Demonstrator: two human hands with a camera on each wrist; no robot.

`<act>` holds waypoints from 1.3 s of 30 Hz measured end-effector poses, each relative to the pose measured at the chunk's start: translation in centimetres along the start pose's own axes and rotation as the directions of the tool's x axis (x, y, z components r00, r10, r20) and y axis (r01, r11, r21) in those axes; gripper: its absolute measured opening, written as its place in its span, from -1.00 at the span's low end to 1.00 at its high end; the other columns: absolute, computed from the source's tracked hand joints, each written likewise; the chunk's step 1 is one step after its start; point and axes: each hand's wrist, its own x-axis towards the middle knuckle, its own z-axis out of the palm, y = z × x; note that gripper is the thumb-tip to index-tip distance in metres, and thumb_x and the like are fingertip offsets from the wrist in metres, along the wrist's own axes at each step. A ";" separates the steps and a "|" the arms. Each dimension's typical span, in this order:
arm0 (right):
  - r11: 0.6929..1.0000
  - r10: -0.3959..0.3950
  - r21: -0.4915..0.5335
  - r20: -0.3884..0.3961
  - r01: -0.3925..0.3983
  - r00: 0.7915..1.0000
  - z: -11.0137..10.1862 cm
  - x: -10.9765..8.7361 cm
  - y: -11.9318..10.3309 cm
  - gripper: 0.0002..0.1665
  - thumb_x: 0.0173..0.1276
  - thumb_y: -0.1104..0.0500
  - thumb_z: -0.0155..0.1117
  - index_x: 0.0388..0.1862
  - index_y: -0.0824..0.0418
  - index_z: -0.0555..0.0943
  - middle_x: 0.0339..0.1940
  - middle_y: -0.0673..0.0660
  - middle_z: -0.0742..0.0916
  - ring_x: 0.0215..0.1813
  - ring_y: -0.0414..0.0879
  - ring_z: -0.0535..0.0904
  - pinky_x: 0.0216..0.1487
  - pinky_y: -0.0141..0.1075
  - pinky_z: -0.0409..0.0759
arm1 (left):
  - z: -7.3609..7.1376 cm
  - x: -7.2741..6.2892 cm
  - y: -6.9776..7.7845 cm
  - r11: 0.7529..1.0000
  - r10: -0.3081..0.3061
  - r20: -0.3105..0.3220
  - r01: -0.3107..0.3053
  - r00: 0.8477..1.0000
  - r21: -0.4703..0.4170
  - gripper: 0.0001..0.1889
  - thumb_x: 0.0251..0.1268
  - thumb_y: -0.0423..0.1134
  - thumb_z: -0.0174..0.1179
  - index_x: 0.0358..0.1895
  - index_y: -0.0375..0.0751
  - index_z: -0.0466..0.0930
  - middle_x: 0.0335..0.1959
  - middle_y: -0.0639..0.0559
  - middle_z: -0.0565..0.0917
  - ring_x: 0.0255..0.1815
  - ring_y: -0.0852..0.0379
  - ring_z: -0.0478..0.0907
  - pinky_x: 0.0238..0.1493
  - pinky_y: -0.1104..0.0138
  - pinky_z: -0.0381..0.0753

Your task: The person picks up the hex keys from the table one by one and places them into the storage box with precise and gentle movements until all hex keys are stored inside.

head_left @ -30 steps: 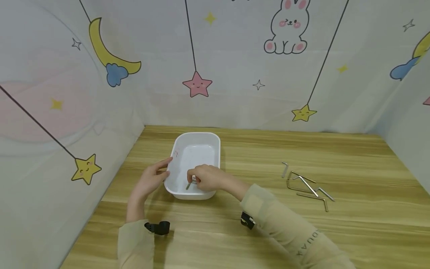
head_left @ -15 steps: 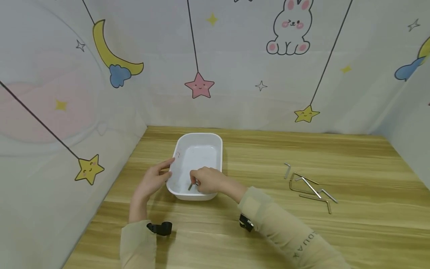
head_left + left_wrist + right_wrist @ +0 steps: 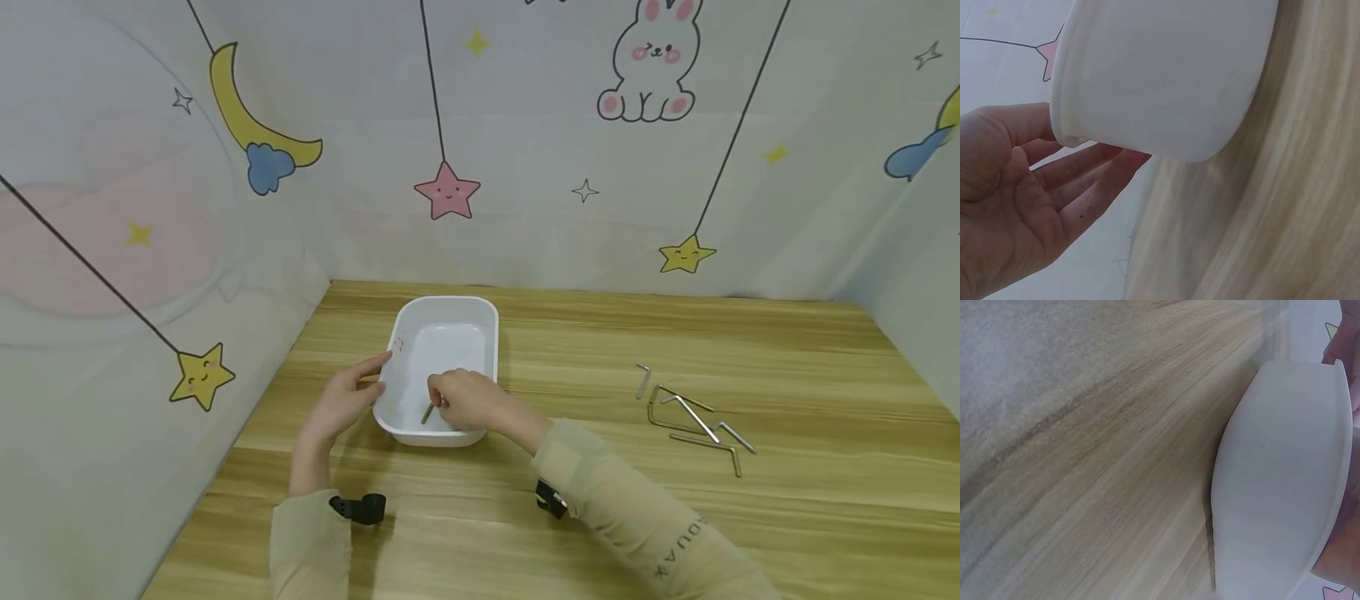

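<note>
In the head view, my right hand point(image 3: 468, 400) reaches into the near end of a white plastic tray point(image 3: 486, 333), its fingers curled. A brass-coloured hex key point(image 3: 427, 414) pokes out below those fingertips, close over the tray floor; the rest of it is hidden by the hand. My left hand point(image 3: 337, 408) holds the tray's left rim. From the left wrist view, the thumb passes behind the rim while other fingers lie along the outer wall. The right wrist view has mainly the tray's outer side point(image 3: 1279, 469), with part of the right hand behind it.
Right of the tray, several L-shaped hex keys point(image 3: 693, 421), silver and brass-coloured, lie loosely crossed on the wooden table point(image 3: 585, 342). A small silver one point(image 3: 643, 381) lies just apart. Cartoon-printed cloth point(image 3: 525, 225) hangs at the back and both sides.
The head view shifts slightly. Both hands stay at the tray, the right one dipping a little and rising again. A bright glint between its fingers one second ago no longer shows.
</note>
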 end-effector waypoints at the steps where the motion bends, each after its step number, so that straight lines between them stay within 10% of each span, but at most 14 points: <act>1: 1.000 0.001 -0.002 -0.003 -0.001 1.000 0.0 0.0 0.0 -0.89 0.24 0.35 0.18 -0.32 0.15 0.57 -0.43 -0.03 0.62 -0.45 -0.21 0.39 -0.49 -0.46 0.28 | 0.0 0.0 0.0 1.000 0.000 0.000 0.000 1.000 -0.001 -0.47 0.43 -0.34 -0.04 0.45 -0.17 0.22 0.41 -0.34 0.31 0.25 -0.28 0.47 0.13 0.06 0.57; 15: 0.999 -0.043 -0.014 -0.127 0.042 0.991 -0.9 -1.0 0.2 -0.88 0.22 0.34 0.22 -0.39 0.12 0.57 -0.47 -0.02 0.62 -0.47 -0.22 0.40 -0.46 -0.47 0.30 | 0.1 0.1 0.0 1.000 -0.004 -0.001 0.004 1.000 -0.009 -0.47 0.43 -0.35 -0.04 0.45 -0.18 0.22 0.41 -0.34 0.30 0.25 -0.28 0.46 0.13 0.07 0.57; 39: 0.998 -0.058 -0.043 -0.428 0.044 0.902 -2.6 -7.8 1.1 -0.86 0.14 0.34 0.28 -0.40 0.09 0.58 -0.50 -0.09 0.58 -0.40 -0.25 0.42 -0.31 -0.39 0.34 | 0.2 0.2 0.1 1.000 -0.023 -0.014 0.023 1.000 0.010 -0.47 0.44 -0.35 -0.04 0.45 -0.16 0.22 0.40 -0.33 0.32 0.22 -0.25 0.48 0.10 0.14 0.58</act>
